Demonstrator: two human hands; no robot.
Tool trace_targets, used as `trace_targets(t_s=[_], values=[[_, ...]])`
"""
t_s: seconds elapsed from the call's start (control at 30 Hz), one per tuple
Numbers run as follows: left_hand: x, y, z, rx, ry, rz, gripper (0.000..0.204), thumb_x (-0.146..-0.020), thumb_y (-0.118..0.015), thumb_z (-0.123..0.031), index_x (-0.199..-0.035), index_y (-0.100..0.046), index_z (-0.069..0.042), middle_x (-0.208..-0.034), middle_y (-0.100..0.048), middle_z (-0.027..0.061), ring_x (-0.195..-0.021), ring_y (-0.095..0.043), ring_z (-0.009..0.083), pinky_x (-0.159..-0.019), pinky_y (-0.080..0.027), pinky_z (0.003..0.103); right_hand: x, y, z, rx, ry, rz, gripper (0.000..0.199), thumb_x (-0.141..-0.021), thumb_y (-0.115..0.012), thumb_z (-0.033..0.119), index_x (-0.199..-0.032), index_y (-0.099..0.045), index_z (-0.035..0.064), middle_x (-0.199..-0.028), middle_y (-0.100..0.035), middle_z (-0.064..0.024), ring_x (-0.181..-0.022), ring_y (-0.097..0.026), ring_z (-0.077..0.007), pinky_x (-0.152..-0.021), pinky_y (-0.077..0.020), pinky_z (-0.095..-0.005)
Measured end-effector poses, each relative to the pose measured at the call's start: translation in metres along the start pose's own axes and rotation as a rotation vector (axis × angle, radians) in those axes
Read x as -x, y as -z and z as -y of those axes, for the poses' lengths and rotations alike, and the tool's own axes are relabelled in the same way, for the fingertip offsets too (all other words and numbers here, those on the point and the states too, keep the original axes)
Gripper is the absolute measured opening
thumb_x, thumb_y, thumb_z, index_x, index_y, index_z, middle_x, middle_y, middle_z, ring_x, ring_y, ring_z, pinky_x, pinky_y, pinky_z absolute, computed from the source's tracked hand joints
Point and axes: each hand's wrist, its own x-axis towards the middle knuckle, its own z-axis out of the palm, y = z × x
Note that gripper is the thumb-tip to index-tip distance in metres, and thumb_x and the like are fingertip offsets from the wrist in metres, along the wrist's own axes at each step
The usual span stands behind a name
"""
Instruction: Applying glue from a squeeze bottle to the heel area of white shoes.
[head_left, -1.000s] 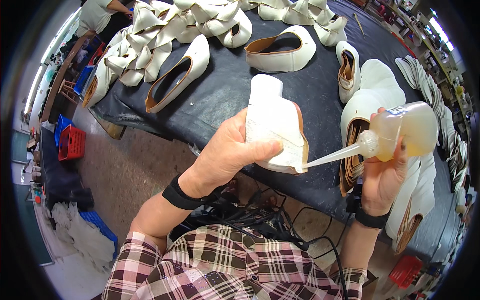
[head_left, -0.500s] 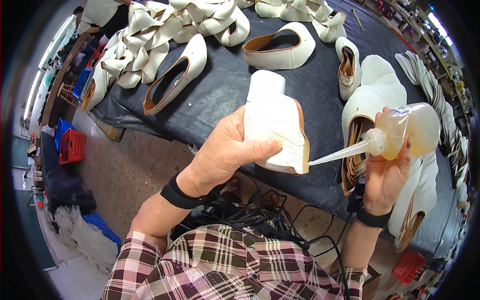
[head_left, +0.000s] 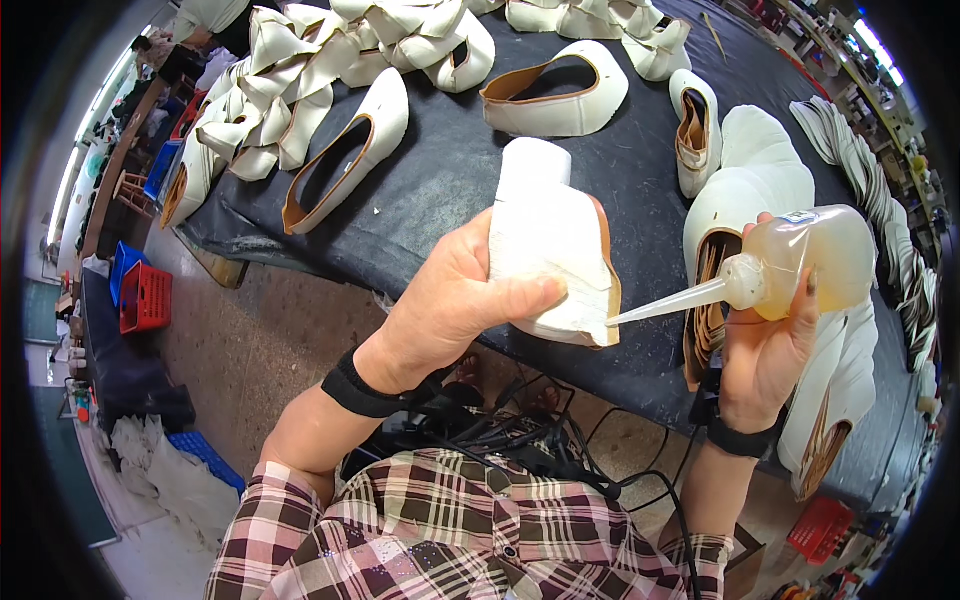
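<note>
A white shoe upper (head_left: 548,240) with a tan edge is gripped in my left hand (head_left: 462,295), the thumb pressed over its face. My right hand (head_left: 765,360) is wrapped round a translucent squeeze bottle (head_left: 815,262) that lies nearly sideways, with pale yellow liquid inside. Its long tapered nozzle (head_left: 670,303) points left, and the tip meets the upper's tan edge near the lower corner. Whether liquid is coming out cannot be made out. Close to the bottle, a nested stack of white uppers (head_left: 755,185) lies on the dark-covered table (head_left: 440,170).
Single uppers lie beyond my hands: a left one (head_left: 385,110), a middle one (head_left: 600,95) and a right one (head_left: 697,130). A heap of uppers (head_left: 285,85) covers the far left. Black cables (head_left: 520,430) hang before my body. A red basket (head_left: 146,298) stands at left.
My right hand and the bottle have shifted slightly left, bringing the nozzle tip onto the upper's edge. My left hand holds the upper almost still.
</note>
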Motion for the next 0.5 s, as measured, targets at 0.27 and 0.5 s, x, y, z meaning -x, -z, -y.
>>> trace_targets(t_s=[0.27,0.5], values=[[-0.001,0.002,0.002,-0.003,-0.014,0.037,0.046,-0.074,-0.063,-0.016,-0.112,-0.043,0.001,-0.100,-0.054,0.0051,-0.091,-0.052,0.0104,-0.081,-0.041,0.024,0.002,0.000,-0.004,-0.025,-0.026,0.015,0.056,-0.081,-0.054,0.023,-0.127,-0.029,0.0061,-0.127,-0.034,-0.0203,-0.116,-0.037,-0.0301,-0.089,-0.0416,-0.0412],[0.001,0.001,0.002,-0.025,0.006,0.009,0.047,-0.074,-0.063,-0.018,-0.113,-0.043,0.001,-0.100,-0.054,0.0051,-0.091,-0.051,0.0105,-0.080,-0.042,0.024,0.002,-0.003,-0.002,-0.032,-0.005,-0.003,0.058,-0.080,-0.056,0.021,-0.127,-0.027,0.0041,-0.127,-0.034,-0.0214,-0.116,-0.038,-0.0307,-0.090,-0.0410,-0.0414]])
